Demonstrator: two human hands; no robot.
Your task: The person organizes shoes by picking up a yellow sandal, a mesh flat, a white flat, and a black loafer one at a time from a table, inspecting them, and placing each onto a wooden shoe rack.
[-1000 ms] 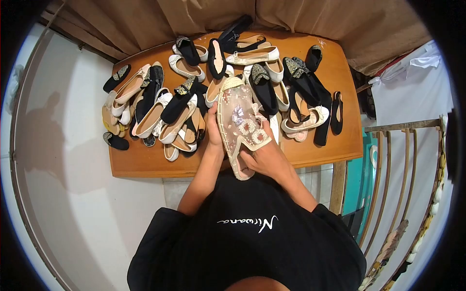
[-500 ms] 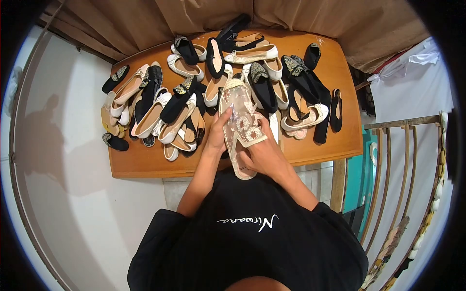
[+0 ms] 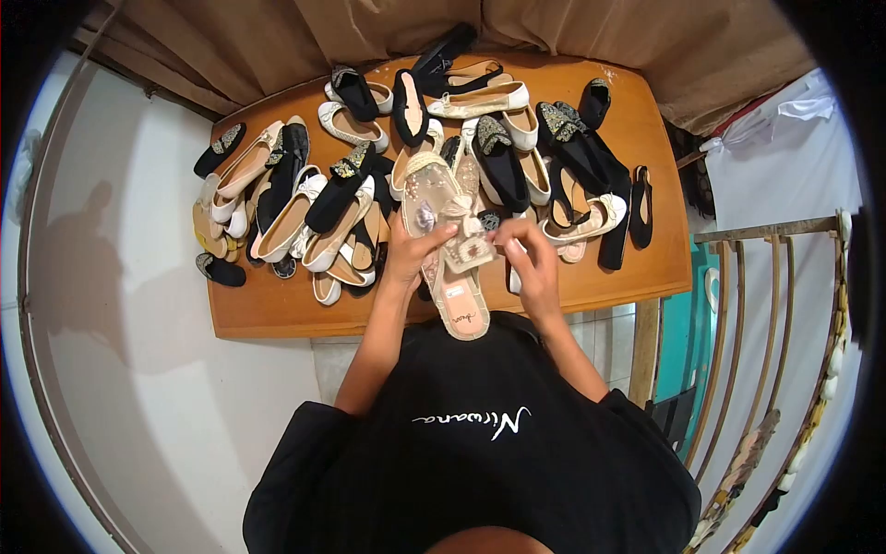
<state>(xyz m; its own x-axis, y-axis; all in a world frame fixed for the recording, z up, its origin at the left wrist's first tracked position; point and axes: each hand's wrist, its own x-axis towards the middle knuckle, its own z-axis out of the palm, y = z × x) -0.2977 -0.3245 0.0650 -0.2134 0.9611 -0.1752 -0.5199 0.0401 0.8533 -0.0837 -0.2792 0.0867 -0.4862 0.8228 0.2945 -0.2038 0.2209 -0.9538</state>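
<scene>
My left hand (image 3: 408, 257) is closed on a beige mule (image 3: 432, 196) with a sheer, patterned upper, its thumb lying across the top. The heel end of the mule points toward my body, and a pink insole with dark lettering shows there. A fabric bow (image 3: 463, 218) sits on the upper's right side. My right hand (image 3: 535, 272) is beside the mule, thumb and forefinger brought together right at the upper's loose edge. What those fingertips pinch, I cannot tell. Behind the mule stands a black loafer with a glittery front (image 3: 501, 166).
A brown wooden table (image 3: 268, 314) bears piles of black and white flat shoes. On the left lies a black loafer (image 3: 337, 198) over white flats, and a black slingback (image 3: 640, 208) lies near the right edge. A wooden rack (image 3: 775, 231) stands at the right, with brown curtains (image 3: 277, 37) behind.
My right hand has moved from over the mule's upper and insole to its right side, its fingers closing together. The mule has turned slightly, uncovering more of the insole.
</scene>
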